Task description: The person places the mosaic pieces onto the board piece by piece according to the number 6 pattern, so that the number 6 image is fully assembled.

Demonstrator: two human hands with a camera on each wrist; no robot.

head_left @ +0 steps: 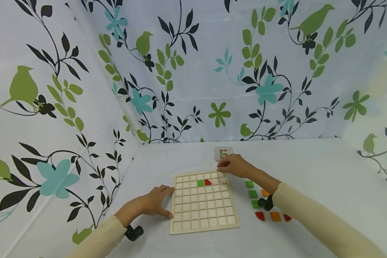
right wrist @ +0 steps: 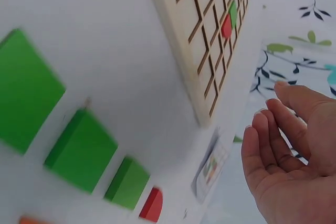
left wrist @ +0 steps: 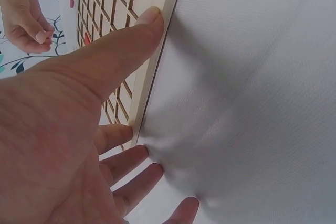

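A pale wooden grid board (head_left: 204, 200) lies on the white table. In its upper rows a green square tile (head_left: 200, 183) sits beside a red quarter-round tile (head_left: 208, 182). My left hand (head_left: 153, 201) rests along the board's left edge; in the left wrist view the thumb (left wrist: 149, 19) touches the rim and the fingers spread past the corner. My right hand (head_left: 233, 165) hovers by the far right corner of the board, its fingers loosely curled. Nothing shows between those fingers (right wrist: 275, 140) in the right wrist view. Just behind that hand is a small pattern card (head_left: 219, 153).
Right of the board are several green tiles (head_left: 253, 194), orange tiles (head_left: 275, 216) and red quarter-round tiles (head_left: 259, 216), partly covered by the right forearm. Each wrist wears a black camera (head_left: 133, 233). A leaf-and-bird patterned curtain (head_left: 193, 71) hangs behind the table and on its left.
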